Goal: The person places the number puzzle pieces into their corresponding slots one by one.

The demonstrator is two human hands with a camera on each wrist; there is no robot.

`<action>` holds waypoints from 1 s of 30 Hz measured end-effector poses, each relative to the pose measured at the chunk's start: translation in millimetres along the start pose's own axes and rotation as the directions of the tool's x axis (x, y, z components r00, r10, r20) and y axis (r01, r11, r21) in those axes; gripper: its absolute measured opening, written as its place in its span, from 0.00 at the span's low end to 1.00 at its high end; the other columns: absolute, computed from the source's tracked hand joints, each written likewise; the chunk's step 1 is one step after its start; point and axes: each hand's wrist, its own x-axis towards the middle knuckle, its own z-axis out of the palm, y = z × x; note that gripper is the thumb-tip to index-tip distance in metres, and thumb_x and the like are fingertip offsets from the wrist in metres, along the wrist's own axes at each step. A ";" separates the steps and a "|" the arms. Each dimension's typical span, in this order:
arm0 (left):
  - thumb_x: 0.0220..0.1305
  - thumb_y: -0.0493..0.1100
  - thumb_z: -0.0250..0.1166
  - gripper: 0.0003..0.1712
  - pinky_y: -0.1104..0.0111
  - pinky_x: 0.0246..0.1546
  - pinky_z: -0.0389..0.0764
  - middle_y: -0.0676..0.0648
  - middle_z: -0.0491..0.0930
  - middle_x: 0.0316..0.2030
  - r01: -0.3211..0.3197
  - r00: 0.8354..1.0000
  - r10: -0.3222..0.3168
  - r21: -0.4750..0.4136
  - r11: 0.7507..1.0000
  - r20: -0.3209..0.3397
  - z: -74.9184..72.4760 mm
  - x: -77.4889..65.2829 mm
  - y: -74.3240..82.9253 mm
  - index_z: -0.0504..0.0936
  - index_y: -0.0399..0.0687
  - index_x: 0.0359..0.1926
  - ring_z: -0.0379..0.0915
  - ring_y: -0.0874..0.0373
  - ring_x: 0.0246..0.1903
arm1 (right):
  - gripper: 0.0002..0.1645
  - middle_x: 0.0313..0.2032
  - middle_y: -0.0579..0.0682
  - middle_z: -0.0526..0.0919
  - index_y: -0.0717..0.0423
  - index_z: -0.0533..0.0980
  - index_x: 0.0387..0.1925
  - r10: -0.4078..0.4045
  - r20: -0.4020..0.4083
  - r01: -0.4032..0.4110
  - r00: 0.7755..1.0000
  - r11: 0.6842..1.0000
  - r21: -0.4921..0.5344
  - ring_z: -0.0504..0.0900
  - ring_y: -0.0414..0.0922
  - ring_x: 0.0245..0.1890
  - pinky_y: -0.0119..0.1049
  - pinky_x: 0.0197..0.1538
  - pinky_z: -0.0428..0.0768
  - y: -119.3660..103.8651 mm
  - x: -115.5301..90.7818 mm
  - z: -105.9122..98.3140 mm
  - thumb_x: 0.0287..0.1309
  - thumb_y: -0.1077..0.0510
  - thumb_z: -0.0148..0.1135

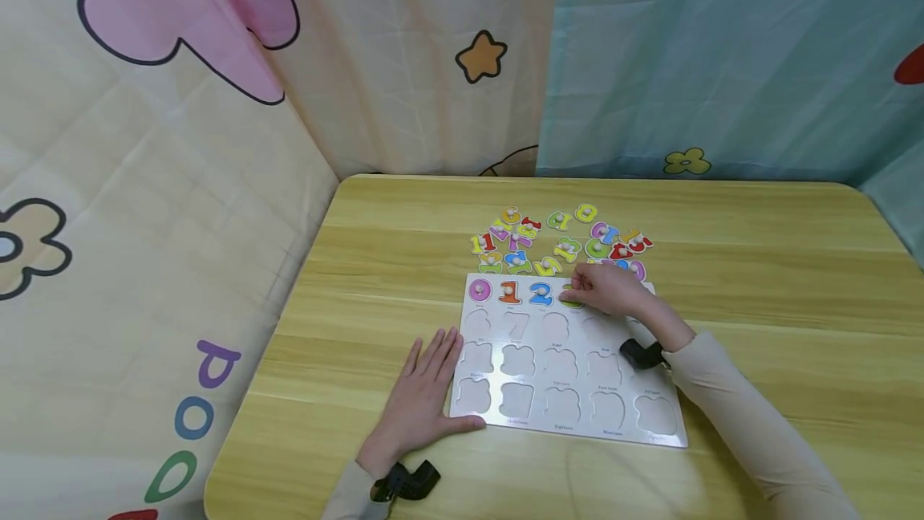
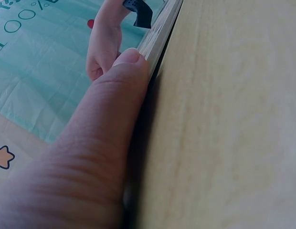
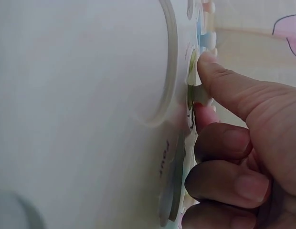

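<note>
A white number puzzle board [image 1: 498, 379] lies on the table, with rows of shaped recesses. In its top row sit a purple 0 [image 1: 480, 290], an orange 1 [image 1: 509, 292] and a blue 2 [image 1: 541, 293]. To the right of the 2, my right hand [image 1: 613, 291] pinches the knob of a green number piece [image 3: 191, 71] at the fourth recess; the fingers partly hide it. My left hand [image 1: 419, 400] lies flat at the board's lower left, fingers straight along the left edge. Its thumb [image 2: 114, 105] touches the near edge in the left wrist view.
Loose colourful number pieces [image 1: 566, 249] with knobs are scattered just behind the board, some overlapping. The wooden table [image 1: 346, 263] extends on both sides. Printed curtains [image 1: 404, 62] hang behind and left of it. Each wrist wears a black camera mount [image 1: 415, 481].
</note>
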 end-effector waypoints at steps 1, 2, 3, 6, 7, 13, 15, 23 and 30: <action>0.47 0.84 0.47 0.68 0.51 0.69 0.37 0.44 0.42 0.74 -0.002 1.000 0.002 0.000 1.000 -0.004 0.3 -0.1 0.0 0.44 0.39 0.74 0.34 0.50 0.72 | 0.21 0.18 0.46 0.69 0.53 0.72 0.27 -0.003 -0.002 0.003 1.000 1.000 -0.002 0.69 0.43 0.20 0.34 0.23 0.62 0.1 0.1 0.2 0.56 0.41 0.65; 0.47 0.84 0.47 0.68 0.51 0.69 0.37 0.44 0.42 0.74 -0.004 1.000 0.004 0.002 1.000 -0.007 0.4 -0.2 0.1 0.45 0.39 0.74 0.34 0.50 0.72 | 0.21 0.18 0.46 0.69 0.53 0.72 0.27 -0.013 -0.004 0.013 1.000 1.000 -0.006 0.69 0.43 0.20 0.34 0.23 0.62 0.4 0.1 0.1 0.56 0.41 0.65; 0.47 0.84 0.47 0.68 0.51 0.69 0.38 0.43 0.42 0.73 -0.005 1.000 0.005 0.000 1.000 -0.011 0.7 -0.3 0.1 0.45 0.39 0.74 0.34 0.50 0.72 | 0.21 0.18 0.46 0.69 0.53 0.72 0.27 -0.016 -0.005 0.016 1.000 1.000 -0.009 0.69 0.43 0.20 0.34 0.23 0.62 0.6 0.3 0.1 0.56 0.41 0.65; 0.48 0.84 0.47 0.68 0.50 0.68 0.38 0.43 0.42 0.73 -0.007 1.000 0.007 0.000 1.000 -0.014 1.2 -0.5 0.3 0.45 0.39 0.73 0.34 0.49 0.72 | 0.21 0.18 0.46 0.69 0.53 0.72 0.27 -0.023 -0.005 0.023 1.000 1.000 -0.014 0.69 0.43 0.20 0.34 0.23 0.61 0.8 1.2 -0.3 0.56 0.41 0.65; 0.48 0.84 0.47 0.68 0.50 0.68 0.38 0.43 0.42 0.73 -0.007 1.000 0.007 0.000 1.000 -0.013 1.4 -0.5 0.3 0.45 0.39 0.73 0.34 0.49 0.72 | 0.21 0.18 0.46 0.69 0.53 0.72 0.27 -0.024 -0.003 0.024 1.000 1.000 -0.015 0.69 0.43 0.20 0.34 0.23 0.61 0.8 1.4 -0.3 0.56 0.41 0.65; 0.47 0.84 0.47 0.68 0.51 0.69 0.38 0.43 0.43 0.73 -0.009 1.000 0.009 0.006 1.000 -0.013 1.6 -0.1 -0.5 0.45 0.39 0.74 0.34 0.49 0.72 | 0.20 0.18 0.46 0.69 0.53 0.72 0.27 -0.021 0.014 0.022 1.000 0.999 -0.027 0.68 0.43 0.20 0.34 0.22 0.61 -0.4 1.3 -2.1 0.56 0.42 0.65; 0.47 0.84 0.48 0.68 0.51 0.69 0.38 0.43 0.43 0.73 -0.010 1.000 0.010 0.007 1.000 -0.014 1.6 0.1 -0.8 0.45 0.39 0.73 0.34 0.49 0.72 | 0.19 0.18 0.46 0.69 0.53 0.72 0.27 -0.025 0.019 0.026 0.999 0.999 -0.032 0.68 0.42 0.19 0.33 0.22 0.61 -1.2 1.2 -3.0 0.56 0.43 0.65; 0.47 0.84 0.47 0.68 0.51 0.69 0.38 0.43 0.43 0.73 -0.007 1.000 0.007 0.022 1.000 -0.009 0.5 0.6 -0.1 0.45 0.39 0.74 0.34 0.49 0.72 | 0.20 0.17 0.45 0.68 0.52 0.71 0.27 -0.054 0.042 0.055 0.998 0.998 -0.028 0.68 0.42 0.18 0.34 0.23 0.62 -2.6 0.9 -9.0 0.56 0.42 0.65; 0.47 0.84 0.48 0.68 0.50 0.68 0.40 0.43 0.44 0.73 -0.015 0.999 0.016 0.028 0.999 -0.029 0.0 0.0 0.0 0.47 0.39 0.73 0.36 0.49 0.71 | 0.11 0.16 0.45 0.69 0.53 0.76 0.32 -0.095 -0.076 0.096 0.993 0.995 0.011 0.66 0.43 0.17 0.35 0.22 0.63 19.1 0.9 -27.3 0.59 0.49 0.65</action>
